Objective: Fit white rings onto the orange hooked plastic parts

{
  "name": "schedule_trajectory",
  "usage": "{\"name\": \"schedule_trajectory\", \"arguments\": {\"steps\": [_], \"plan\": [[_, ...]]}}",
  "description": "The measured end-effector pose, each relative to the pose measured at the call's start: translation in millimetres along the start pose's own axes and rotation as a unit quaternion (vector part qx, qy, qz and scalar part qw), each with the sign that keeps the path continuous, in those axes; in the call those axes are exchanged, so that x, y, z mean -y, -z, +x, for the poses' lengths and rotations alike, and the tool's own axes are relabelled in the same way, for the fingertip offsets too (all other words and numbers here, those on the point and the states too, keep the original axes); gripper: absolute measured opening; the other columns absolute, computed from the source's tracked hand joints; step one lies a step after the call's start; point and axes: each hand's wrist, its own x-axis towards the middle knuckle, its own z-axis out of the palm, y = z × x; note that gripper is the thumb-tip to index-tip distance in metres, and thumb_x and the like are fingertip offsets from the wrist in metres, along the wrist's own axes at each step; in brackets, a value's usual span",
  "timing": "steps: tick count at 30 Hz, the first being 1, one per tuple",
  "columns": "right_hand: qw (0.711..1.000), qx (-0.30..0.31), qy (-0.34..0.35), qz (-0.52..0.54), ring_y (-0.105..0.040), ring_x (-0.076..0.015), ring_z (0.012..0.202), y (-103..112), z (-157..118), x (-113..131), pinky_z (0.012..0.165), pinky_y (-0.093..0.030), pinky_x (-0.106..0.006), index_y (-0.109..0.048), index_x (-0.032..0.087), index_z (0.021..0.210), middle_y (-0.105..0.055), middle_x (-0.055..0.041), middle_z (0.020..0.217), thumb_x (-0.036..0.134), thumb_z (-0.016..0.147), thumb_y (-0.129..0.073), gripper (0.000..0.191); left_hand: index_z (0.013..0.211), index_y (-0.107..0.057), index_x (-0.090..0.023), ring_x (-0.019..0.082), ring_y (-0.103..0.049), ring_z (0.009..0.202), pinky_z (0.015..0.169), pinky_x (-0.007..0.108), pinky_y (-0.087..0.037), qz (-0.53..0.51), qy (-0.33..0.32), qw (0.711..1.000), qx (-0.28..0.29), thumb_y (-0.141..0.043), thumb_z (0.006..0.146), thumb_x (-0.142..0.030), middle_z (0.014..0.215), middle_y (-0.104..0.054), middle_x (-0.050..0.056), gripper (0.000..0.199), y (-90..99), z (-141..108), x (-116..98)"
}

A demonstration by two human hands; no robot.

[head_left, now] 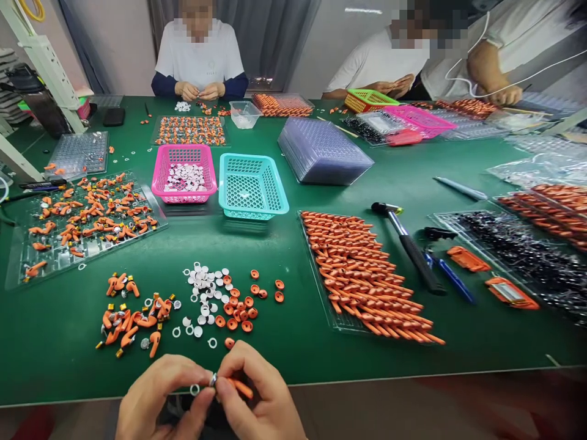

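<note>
At the table's near edge, my left hand (162,394) and my right hand (263,397) meet fingertip to fingertip. My right hand pinches an orange earbud shell (242,387), its stem sticking out past the fingers. Between both sets of fingertips shows a small silver disc (213,379), which my left thumb and forefinger grip. A white ring (195,389) shows in the gap of my left hand; whether it is held I cannot tell. Just beyond lie orange earbud shells with gold tabs (131,321), white discs and rings (204,284), and orange caps (241,308).
A tray of orange stems (367,275) lies right, beside a hammer (408,244) and blue pens (452,278). A pink basket (158,177), a turquoise basket (279,195) and stacked clear trays (325,150) stand beyond. Left is a tray of earbud parts (92,214). Co-workers sit opposite.
</note>
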Motion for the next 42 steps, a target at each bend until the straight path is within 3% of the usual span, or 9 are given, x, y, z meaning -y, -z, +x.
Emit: {"name": "schedule_trajectory", "arguments": {"steps": [2,5,7,10,16,22,27,38,42], "plan": [[0.991,0.020,-0.087,0.097,-0.040,-0.0100,0.053,-1.5,-0.3,-1.5,0.063,-0.043,-0.026,-0.054,0.021,0.076,-0.044,0.0062,0.064,0.029,0.091,-0.057,0.017,0.106,-0.060,-0.025,0.017,-0.071,0.081,0.074,0.025,-0.059,0.023,-0.004,1.000,0.012,-0.069,0.082,-0.006,0.090,-0.074,0.000,0.032,0.5,1.3,2.1],[0.943,0.026,-0.196,0.269,-0.027,-0.0081,0.049,-7.0,0.4,-4.4,0.048,-0.027,-0.021,-0.050,0.021,0.073,-0.036,0.0083,0.061,0.052,0.086,-0.064,0.036,0.103,-0.063,-0.022,0.017,-0.069,0.084,0.076,0.026,-0.057,0.064,-0.049,0.996,0.031,-0.068,0.082,-0.003,0.090,-0.073,0.002,0.028,0.3,4.5,4.1],[0.901,0.023,-0.247,0.356,-0.020,-0.0068,0.047,-11.3,0.9,-6.3,0.044,-0.017,-0.021,-0.049,0.021,0.073,-0.031,0.0105,0.057,0.057,0.079,-0.071,0.042,0.102,-0.063,-0.021,0.017,-0.068,0.083,0.077,0.027,-0.056,0.084,-0.070,0.994,0.028,-0.066,0.082,0.000,0.090,-0.073,0.003,0.029,-1.2,6.6,3.8],[0.861,0.014,-0.288,0.418,-0.019,-0.0059,0.046,-15.4,1.0,-6.6,0.045,-0.013,-0.021,-0.050,0.021,0.074,-0.030,0.0119,0.054,0.055,0.075,-0.077,0.044,0.102,-0.064,-0.019,0.017,-0.066,0.082,0.076,0.028,-0.055,0.104,-0.093,0.990,0.002,-0.063,0.081,0.002,0.088,-0.073,0.004,0.030,-4.7,9.2,2.4],[0.851,-0.020,-0.305,0.428,-0.027,-0.0057,0.046,-16.6,1.3,-0.4,0.047,-0.017,-0.021,-0.054,0.019,0.072,-0.038,0.0105,0.053,0.051,0.074,-0.081,0.042,0.093,-0.066,-0.013,0.018,-0.060,0.078,0.072,0.029,-0.054,0.137,-0.141,0.980,-0.034,-0.062,0.081,0.004,0.082,-0.070,0.007,0.022,-8.4,12.6,1.6],[0.830,-0.021,-0.331,0.448,-0.025,-0.0035,0.041,-20.5,2.1,0.2,0.044,-0.015,-0.019,-0.052,0.019,0.069,-0.038,0.0121,0.048,0.053,0.066,-0.085,0.048,0.087,-0.064,-0.013,0.018,-0.055,0.075,0.068,0.029,-0.051,0.156,-0.154,0.975,-0.035,-0.061,0.079,0.005,0.075,-0.069,0.006,0.020,-8.0,15.8,-0.1],[0.808,-0.013,-0.357,0.468,-0.025,-0.0021,0.038,-20.2,4.1,-0.9,0.042,-0.016,-0.018,-0.053,0.018,0.067,-0.040,0.0123,0.042,0.049,0.064,-0.087,0.046,0.085,-0.061,-0.017,0.016,-0.055,0.071,0.067,0.027,-0.051,0.128,-0.121,0.984,-0.027,-0.058,0.080,0.003,0.072,-0.067,0.003,0.020,-7.7,20.0,-4.3],[0.760,0.068,-0.394,0.511,-0.024,-0.0011,0.034,-11.4,12.0,1.6,0.036,-0.015,-0.017,-0.057,0.016,0.061,-0.042,0.0106,0.041,0.038,0.060,-0.089,0.039,0.084,-0.054,-0.023,0.013,-0.059,0.071,0.074,0.027,-0.047,0.096,-0.024,0.993,0.065,-0.052,0.084,-0.004,0.076,-0.062,-0.004,0.020,2.8,17.9,-5.5],[0.769,0.077,-0.393,0.499,-0.023,-0.0011,0.035,-5.8,10.6,1.6,0.038,-0.013,-0.018,-0.057,0.016,0.061,-0.042,0.0105,0.042,0.039,0.061,-0.089,0.038,0.079,-0.051,-0.023,0.015,-0.055,0.072,0.072,0.030,-0.043,0.098,0.020,0.993,0.064,-0.048,0.087,-0.007,0.075,-0.058,-0.003,0.018,4.0,13.3,-1.9]]}}
